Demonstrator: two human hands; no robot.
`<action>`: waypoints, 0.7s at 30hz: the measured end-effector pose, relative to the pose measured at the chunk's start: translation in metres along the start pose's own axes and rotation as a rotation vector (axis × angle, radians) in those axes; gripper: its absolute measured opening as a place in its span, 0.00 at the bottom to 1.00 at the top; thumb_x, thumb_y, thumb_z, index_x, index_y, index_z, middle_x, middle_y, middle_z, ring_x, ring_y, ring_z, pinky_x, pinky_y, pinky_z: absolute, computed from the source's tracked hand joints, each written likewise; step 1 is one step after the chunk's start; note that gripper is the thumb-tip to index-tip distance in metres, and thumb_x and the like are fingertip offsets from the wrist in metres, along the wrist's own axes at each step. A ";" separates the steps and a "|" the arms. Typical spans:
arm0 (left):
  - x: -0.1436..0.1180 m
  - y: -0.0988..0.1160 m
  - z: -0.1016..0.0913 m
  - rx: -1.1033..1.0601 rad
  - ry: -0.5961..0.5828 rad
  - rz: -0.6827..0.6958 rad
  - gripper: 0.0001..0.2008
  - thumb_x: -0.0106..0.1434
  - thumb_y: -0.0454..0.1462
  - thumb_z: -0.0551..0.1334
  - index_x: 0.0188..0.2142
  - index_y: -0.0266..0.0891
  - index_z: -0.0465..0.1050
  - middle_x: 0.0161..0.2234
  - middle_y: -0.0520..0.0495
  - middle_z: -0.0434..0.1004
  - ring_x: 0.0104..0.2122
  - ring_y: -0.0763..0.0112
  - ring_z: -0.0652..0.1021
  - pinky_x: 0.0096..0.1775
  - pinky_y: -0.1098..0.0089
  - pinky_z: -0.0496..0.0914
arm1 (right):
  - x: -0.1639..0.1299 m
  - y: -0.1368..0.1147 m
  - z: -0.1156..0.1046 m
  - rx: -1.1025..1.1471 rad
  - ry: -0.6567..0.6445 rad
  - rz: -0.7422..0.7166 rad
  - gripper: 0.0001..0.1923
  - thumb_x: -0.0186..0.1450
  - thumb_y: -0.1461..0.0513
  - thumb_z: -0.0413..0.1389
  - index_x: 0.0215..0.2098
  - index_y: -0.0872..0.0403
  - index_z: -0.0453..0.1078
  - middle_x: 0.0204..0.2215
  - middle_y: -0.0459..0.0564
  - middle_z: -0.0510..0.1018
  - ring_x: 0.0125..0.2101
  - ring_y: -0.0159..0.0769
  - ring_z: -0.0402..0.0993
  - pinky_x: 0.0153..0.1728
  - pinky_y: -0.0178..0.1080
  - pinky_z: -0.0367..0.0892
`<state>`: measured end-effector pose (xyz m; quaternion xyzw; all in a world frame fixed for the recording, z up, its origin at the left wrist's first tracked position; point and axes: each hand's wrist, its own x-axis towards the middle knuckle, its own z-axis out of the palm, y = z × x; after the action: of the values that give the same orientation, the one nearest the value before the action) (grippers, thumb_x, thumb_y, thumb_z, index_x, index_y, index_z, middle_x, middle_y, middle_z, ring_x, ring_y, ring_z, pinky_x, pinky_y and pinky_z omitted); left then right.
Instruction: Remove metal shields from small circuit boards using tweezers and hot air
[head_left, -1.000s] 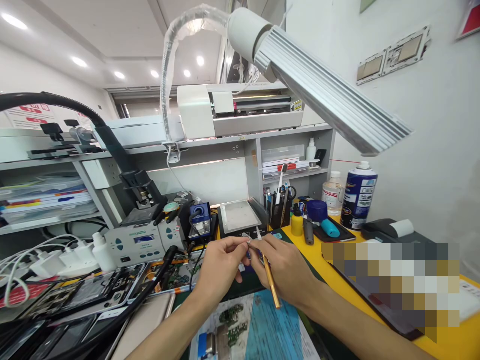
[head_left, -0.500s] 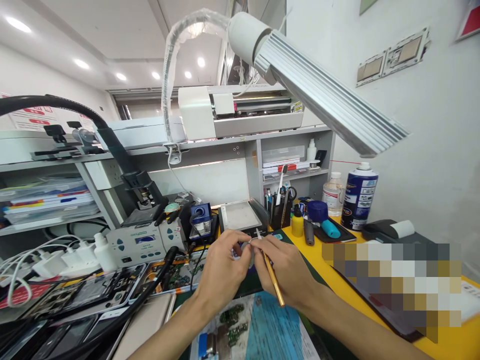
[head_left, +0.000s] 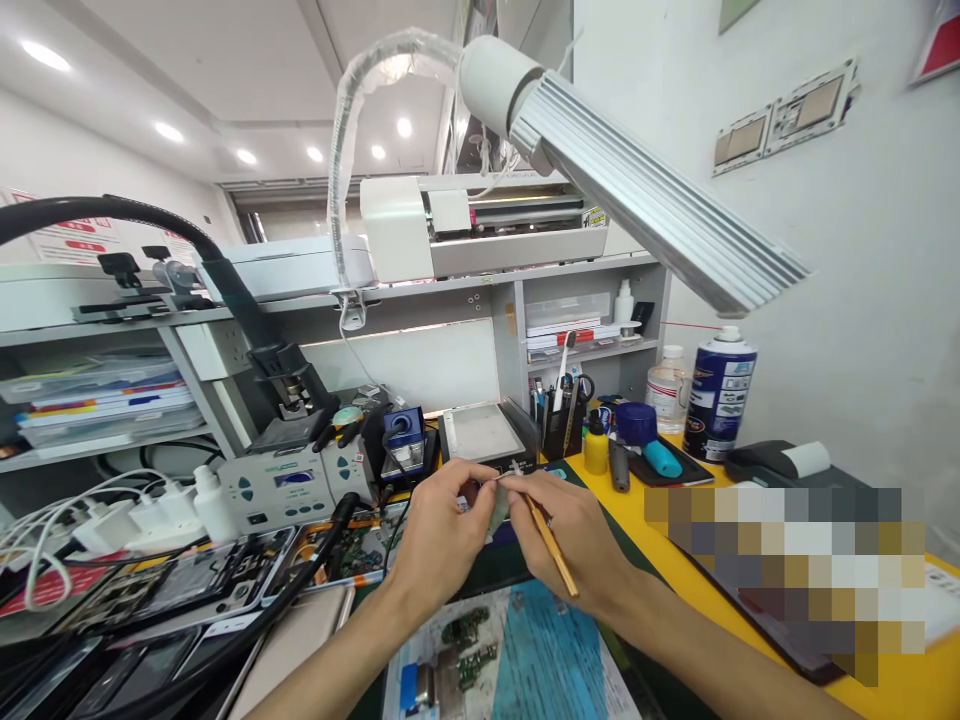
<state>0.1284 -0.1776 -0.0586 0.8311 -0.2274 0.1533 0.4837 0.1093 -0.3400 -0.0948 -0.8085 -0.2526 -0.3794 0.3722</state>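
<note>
My left hand [head_left: 446, 520] is closed, with thumb and forefinger pinched together over the bench. Between the two hands shows a small, pale, see-through piece [head_left: 498, 512]; its kind is unclear, and fingers cover part of it. My right hand [head_left: 576, 525] grips a gold-handled craft knife [head_left: 555, 555], its handle slanting down towards me and its tip beyond the fingers. The right thumb and forefinger meet the left fingertips at a thin pale edge. Below the hands, a mat sheet [head_left: 551, 650] printed blue and white bears small green circuit boards [head_left: 474, 665].
At left lie opened phones [head_left: 176, 585] and a thick black hose [head_left: 322, 555] beside a grey rework station [head_left: 281, 490]. A pen holder [head_left: 562, 428], yellow bottle [head_left: 595, 450] and spray can [head_left: 720, 395] stand at back right. A lamp [head_left: 652, 190] hangs overhead.
The knife has turned slightly in my right hand, its handle end shifting right and up. Both hands stay close together, and the view has shifted a little.
</note>
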 end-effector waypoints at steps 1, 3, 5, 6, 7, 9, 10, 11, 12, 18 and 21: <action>0.000 0.000 -0.001 -0.013 -0.002 -0.012 0.11 0.64 0.41 0.60 0.38 0.39 0.80 0.35 0.46 0.81 0.32 0.65 0.76 0.32 0.69 0.66 | 0.000 0.000 0.000 0.005 0.000 0.002 0.13 0.69 0.68 0.52 0.47 0.54 0.76 0.37 0.52 0.81 0.36 0.40 0.79 0.39 0.41 0.74; 0.001 0.002 -0.002 -0.045 -0.007 -0.037 0.12 0.64 0.41 0.60 0.37 0.38 0.80 0.34 0.46 0.81 0.32 0.64 0.76 0.33 0.69 0.67 | 0.001 -0.001 -0.001 0.014 0.001 0.003 0.13 0.69 0.68 0.52 0.47 0.53 0.76 0.38 0.52 0.82 0.36 0.40 0.80 0.39 0.41 0.74; 0.003 0.004 -0.005 -0.085 -0.013 -0.061 0.12 0.63 0.42 0.61 0.36 0.38 0.80 0.31 0.46 0.80 0.31 0.65 0.76 0.32 0.69 0.67 | 0.003 -0.003 -0.002 0.023 0.026 0.010 0.12 0.69 0.67 0.53 0.45 0.53 0.76 0.38 0.52 0.82 0.36 0.40 0.80 0.39 0.40 0.74; 0.005 0.005 -0.006 -0.108 -0.017 -0.075 0.12 0.62 0.43 0.62 0.35 0.38 0.80 0.30 0.47 0.79 0.30 0.65 0.75 0.31 0.70 0.66 | 0.004 -0.003 -0.004 0.021 0.050 0.022 0.10 0.69 0.66 0.53 0.43 0.53 0.77 0.37 0.51 0.82 0.36 0.40 0.80 0.38 0.40 0.74; 0.006 0.005 -0.008 -0.132 -0.023 -0.091 0.12 0.61 0.44 0.62 0.34 0.37 0.80 0.27 0.48 0.78 0.28 0.67 0.74 0.29 0.71 0.65 | 0.006 -0.004 -0.006 0.014 0.083 0.038 0.09 0.69 0.66 0.54 0.41 0.53 0.77 0.35 0.51 0.82 0.34 0.40 0.79 0.37 0.40 0.74; 0.009 0.006 -0.013 -0.181 -0.035 -0.130 0.14 0.60 0.45 0.63 0.34 0.37 0.80 0.22 0.50 0.73 0.22 0.71 0.69 0.24 0.72 0.62 | 0.009 -0.005 -0.010 0.003 0.148 0.101 0.07 0.68 0.63 0.55 0.39 0.53 0.76 0.31 0.51 0.81 0.30 0.39 0.78 0.32 0.39 0.73; 0.011 0.006 -0.015 -0.205 -0.042 -0.152 0.15 0.59 0.46 0.64 0.34 0.36 0.80 0.21 0.52 0.70 0.19 0.73 0.67 0.22 0.73 0.60 | 0.011 -0.004 -0.012 0.016 0.160 0.148 0.07 0.68 0.61 0.56 0.40 0.53 0.76 0.30 0.51 0.80 0.28 0.38 0.77 0.29 0.38 0.73; 0.012 0.006 -0.018 -0.227 -0.047 -0.176 0.15 0.58 0.46 0.64 0.34 0.36 0.80 0.20 0.53 0.68 0.17 0.75 0.64 0.20 0.73 0.58 | 0.013 -0.004 -0.014 0.046 0.152 0.200 0.08 0.68 0.60 0.57 0.41 0.54 0.76 0.30 0.51 0.79 0.27 0.38 0.77 0.27 0.37 0.72; 0.013 0.006 -0.021 -0.246 -0.053 -0.200 0.16 0.58 0.46 0.64 0.34 0.35 0.80 0.19 0.54 0.67 0.16 0.77 0.62 0.19 0.73 0.57 | 0.014 -0.003 -0.016 0.093 0.123 0.257 0.10 0.68 0.58 0.58 0.44 0.54 0.75 0.31 0.51 0.79 0.27 0.38 0.77 0.26 0.37 0.73; 0.015 0.006 -0.032 -0.317 -0.070 -0.265 0.14 0.57 0.44 0.66 0.35 0.36 0.79 0.19 0.55 0.65 0.15 0.78 0.61 0.17 0.75 0.56 | 0.021 -0.006 -0.022 0.514 -0.195 0.515 0.24 0.63 0.57 0.61 0.56 0.54 0.70 0.43 0.54 0.78 0.27 0.33 0.75 0.24 0.36 0.74; 0.013 0.006 -0.033 -0.329 -0.085 -0.262 0.14 0.57 0.44 0.66 0.36 0.36 0.79 0.18 0.55 0.66 0.15 0.78 0.61 0.17 0.75 0.55 | 0.022 -0.011 -0.021 0.632 -0.280 0.513 0.20 0.62 0.59 0.62 0.51 0.55 0.73 0.35 0.48 0.77 0.25 0.31 0.72 0.25 0.34 0.73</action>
<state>0.1349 -0.1546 -0.0322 0.7693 -0.1595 0.0147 0.6185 0.1057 -0.3473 -0.0631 -0.7351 -0.1951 -0.0653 0.6460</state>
